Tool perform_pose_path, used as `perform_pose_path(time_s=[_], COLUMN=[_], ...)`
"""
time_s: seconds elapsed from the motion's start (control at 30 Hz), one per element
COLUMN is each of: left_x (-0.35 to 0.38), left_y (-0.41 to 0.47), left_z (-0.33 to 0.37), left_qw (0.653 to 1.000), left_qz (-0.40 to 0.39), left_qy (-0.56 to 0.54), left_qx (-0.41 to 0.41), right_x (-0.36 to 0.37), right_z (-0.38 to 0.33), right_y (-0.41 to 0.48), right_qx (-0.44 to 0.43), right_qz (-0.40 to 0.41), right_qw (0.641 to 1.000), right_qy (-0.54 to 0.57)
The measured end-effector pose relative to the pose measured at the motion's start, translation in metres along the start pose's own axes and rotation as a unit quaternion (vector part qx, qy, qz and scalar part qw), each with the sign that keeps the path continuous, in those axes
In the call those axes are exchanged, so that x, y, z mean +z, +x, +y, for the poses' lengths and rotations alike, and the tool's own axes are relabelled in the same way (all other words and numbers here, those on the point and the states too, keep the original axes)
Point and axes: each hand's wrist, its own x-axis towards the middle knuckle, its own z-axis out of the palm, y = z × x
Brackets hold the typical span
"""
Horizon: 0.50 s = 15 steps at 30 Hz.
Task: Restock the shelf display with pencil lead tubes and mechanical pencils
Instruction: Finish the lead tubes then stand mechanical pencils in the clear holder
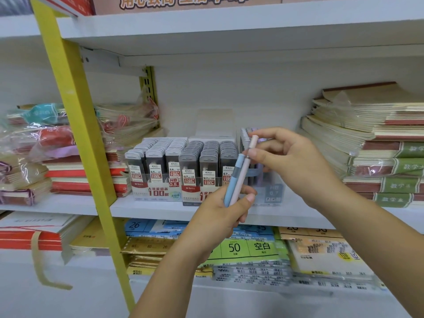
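Handling stock at the shelf (142,206)
The left hand (220,212) is gripping a blue pencil (234,177) and a pink pencil (244,171) low down; the right hand (291,161) is pinching the pink pencil's top, with lead tube boxes (160,166) just behind.

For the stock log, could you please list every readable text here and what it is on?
"HB 0.5", "100": left lead box
"0.7": middle lead box
"50", "空白": green pack
"26": blue pack
"数学": green notebook spines
Other small print: too blurred to read.
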Motion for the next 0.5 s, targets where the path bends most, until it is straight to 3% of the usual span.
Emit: perform_pose_path(time_s=[0.2,0.33,0.5], left_x=[-0.003,-0.003,-0.003], left_y=[0.0,0.002,0.003], left_z=[0.0,0.001,0.0], left_qw=[0.999,0.997,0.997], left_qz=[0.03,0.047,0.05], left_qy=[-0.017,-0.048,-0.036], left_qx=[-0.015,-0.036,-0.036], right_x=[-0.026,-0.047,-0.051], right_z=[-0.008,-0.011,0.004], right_y=[0.004,0.005,0.009], right_qx=[-0.075,-0.196,-0.19], right_qz=[0.139,0.165,0.099], right_qw=[0.984,0.964,0.949], right_qy=[0.08,-0.07,-0.231])
